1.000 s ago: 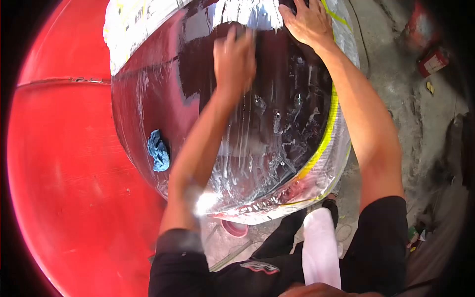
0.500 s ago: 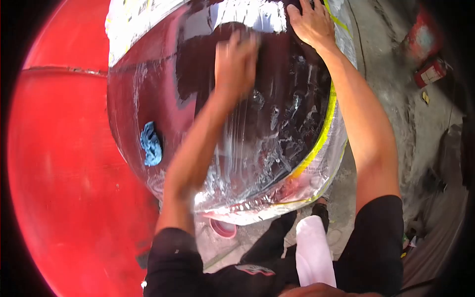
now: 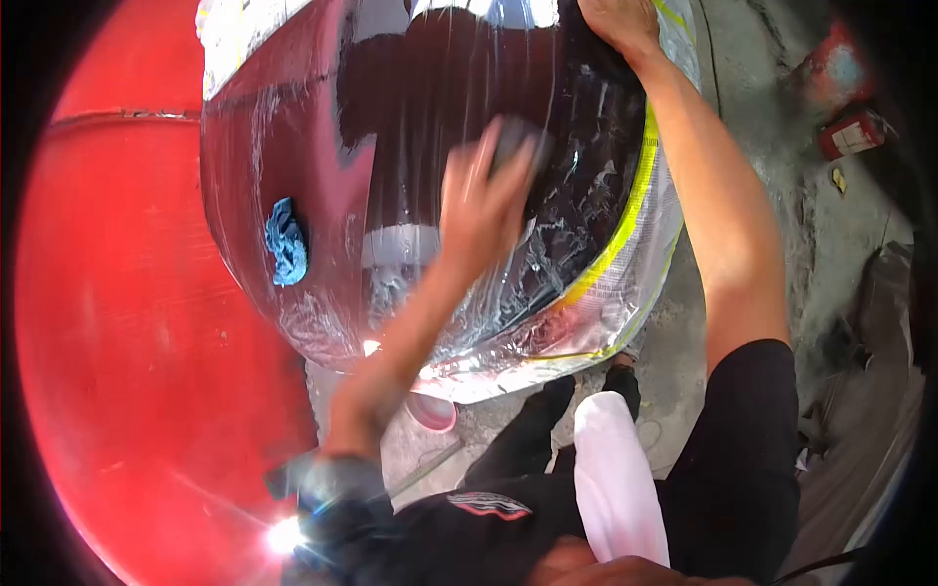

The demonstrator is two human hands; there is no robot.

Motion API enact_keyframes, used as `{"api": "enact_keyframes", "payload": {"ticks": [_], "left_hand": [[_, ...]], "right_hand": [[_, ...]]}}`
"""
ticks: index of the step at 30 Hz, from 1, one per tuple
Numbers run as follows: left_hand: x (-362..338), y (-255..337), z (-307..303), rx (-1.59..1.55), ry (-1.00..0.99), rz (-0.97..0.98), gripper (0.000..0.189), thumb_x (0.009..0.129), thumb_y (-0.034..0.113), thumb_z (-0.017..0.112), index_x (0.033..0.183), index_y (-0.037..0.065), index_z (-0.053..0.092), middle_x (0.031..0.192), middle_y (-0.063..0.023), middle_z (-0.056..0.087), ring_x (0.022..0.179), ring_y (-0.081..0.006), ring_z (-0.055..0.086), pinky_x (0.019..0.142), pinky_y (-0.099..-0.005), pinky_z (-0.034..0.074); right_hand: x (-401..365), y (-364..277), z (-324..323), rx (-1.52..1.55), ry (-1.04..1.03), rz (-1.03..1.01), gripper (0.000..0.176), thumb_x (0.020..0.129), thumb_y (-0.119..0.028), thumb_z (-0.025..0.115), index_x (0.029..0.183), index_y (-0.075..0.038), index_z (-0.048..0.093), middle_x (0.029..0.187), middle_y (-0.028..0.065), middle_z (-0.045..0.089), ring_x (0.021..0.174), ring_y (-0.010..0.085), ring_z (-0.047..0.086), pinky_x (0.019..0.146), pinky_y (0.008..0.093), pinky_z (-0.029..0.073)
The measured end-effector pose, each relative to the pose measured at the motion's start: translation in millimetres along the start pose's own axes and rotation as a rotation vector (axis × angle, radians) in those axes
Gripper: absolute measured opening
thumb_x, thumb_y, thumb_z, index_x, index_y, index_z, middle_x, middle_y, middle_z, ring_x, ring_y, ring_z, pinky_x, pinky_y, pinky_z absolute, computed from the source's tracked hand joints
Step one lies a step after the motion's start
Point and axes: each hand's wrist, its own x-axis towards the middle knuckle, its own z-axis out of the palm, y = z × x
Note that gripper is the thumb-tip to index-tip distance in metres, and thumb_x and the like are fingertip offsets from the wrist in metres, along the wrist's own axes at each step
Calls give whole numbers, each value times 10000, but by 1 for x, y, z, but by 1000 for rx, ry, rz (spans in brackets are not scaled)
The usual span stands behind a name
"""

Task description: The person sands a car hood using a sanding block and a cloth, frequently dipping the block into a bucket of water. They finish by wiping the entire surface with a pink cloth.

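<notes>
A large curved dark maroon panel [image 3: 391, 156], glossy and streaked with wet whitish film, fills the middle. My left hand [image 3: 479, 200] is on it, smeared by motion, its fingers bent over a dark pad [image 3: 523, 142] whose kind I cannot make out. At the panel's far right edge, my right hand [image 3: 625, 24] lies flat on the surface. The top of the frame cuts off most of its fingers. A crumpled blue cloth [image 3: 286, 244] rests on the panel's left part, apart from both hands.
Plastic sheeting [image 3: 635, 283] with yellow tape [image 3: 625, 239] borders the panel. A red painted surface [image 3: 147, 313] stands at the left. A pink bucket [image 3: 433, 414] is on the floor below the panel. To the right are a red container [image 3: 852, 137] and grey fabric [image 3: 879, 391].
My left hand has moved down and right across the panel. My right hand sits higher in view, its fingers now mostly out of frame. The whole scene has shifted slightly upward.
</notes>
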Motion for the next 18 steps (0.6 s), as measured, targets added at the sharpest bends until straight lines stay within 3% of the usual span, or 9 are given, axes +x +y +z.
{"api": "enact_keyframes", "payload": {"ticks": [1, 2, 3, 5, 9, 12, 14, 15, 18], "left_hand": [[-76, 20, -28, 147, -117, -105, 508, 819, 24, 734, 1316, 87, 649, 1330, -235, 594, 1124, -378, 601, 958, -447, 496], [-204, -2, -10, -446, -73, -678, 503, 805, 18, 768, 1295, 66, 666, 1393, -277, 548, 1147, -358, 602, 956, -438, 510], [-220, 28, -42, 16, -22, -107, 471, 804, 32, 781, 1262, 72, 680, 1399, -316, 530, 1151, -387, 599, 936, -435, 526], [-180, 5, -18, -80, -188, -183, 476, 807, 22, 771, 1268, 75, 665, 1394, -296, 541, 1173, -411, 573, 947, -440, 513], [101, -31, 51, 45, 66, 47, 434, 833, 52, 713, 1256, 149, 689, 1297, -201, 636, 975, -400, 592, 855, -460, 492], [35, -12, 19, -38, 86, 31, 450, 844, 29, 704, 1282, 126, 675, 1308, -218, 632, 1005, -404, 600, 863, -454, 492], [-114, 17, -11, -305, -130, -390, 556, 776, 1, 753, 1317, 86, 658, 1420, -276, 544, 1195, -400, 587, 975, -421, 497], [-224, 5, 20, -410, 85, -307, 453, 786, 29, 724, 1231, 109, 709, 1424, -259, 546, 1179, -361, 588, 976, -432, 487], [-119, 35, -25, 15, -87, 22, 461, 761, 26, 721, 1215, 108, 709, 1390, -260, 575, 1172, -368, 593, 951, -418, 503]], "right_hand": [[9, -3, -6, -27, 1, -19, 517, 1004, -309, 417, 1402, 11, 498, 1415, 292, 511, 1319, 452, 468, 1130, 488, 369], [14, -7, -15, -32, -7, -19, 517, 1004, -309, 417, 1402, 11, 498, 1415, 292, 511, 1319, 452, 468, 1130, 488, 369], [13, -15, -24, -8, -19, 14, 514, 1003, -309, 420, 1397, 10, 504, 1406, 292, 517, 1313, 453, 472, 1130, 491, 368], [10, -9, -9, -23, 22, 18, 512, 998, -313, 425, 1391, 2, 517, 1413, 293, 509, 1310, 455, 473, 1132, 499, 361], [15, 9, 4, 6, 21, -9, 534, 1002, -327, 399, 1402, 11, 507, 1422, 286, 510, 1335, 460, 449, 1134, 512, 355], [21, 18, -2, -173, -128, -248, 538, 1018, -339, 382, 1420, 3, 489, 1449, 289, 484, 1368, 458, 424, 1149, 502, 342], [15, -4, -6, -114, -92, -109, 536, 1019, -339, 386, 1424, -1, 481, 1446, 291, 485, 1360, 458, 430, 1148, 501, 343], [12, -7, -11, -71, -50, 45, 534, 1020, -338, 389, 1429, -4, 473, 1443, 294, 485, 1352, 459, 437, 1146, 501, 345], [5, -13, -7, -38, -86, 48, 552, 1021, -353, 395, 1448, -9, 454, 1439, 299, 486, 1347, 462, 442, 1151, 506, 337]]}}
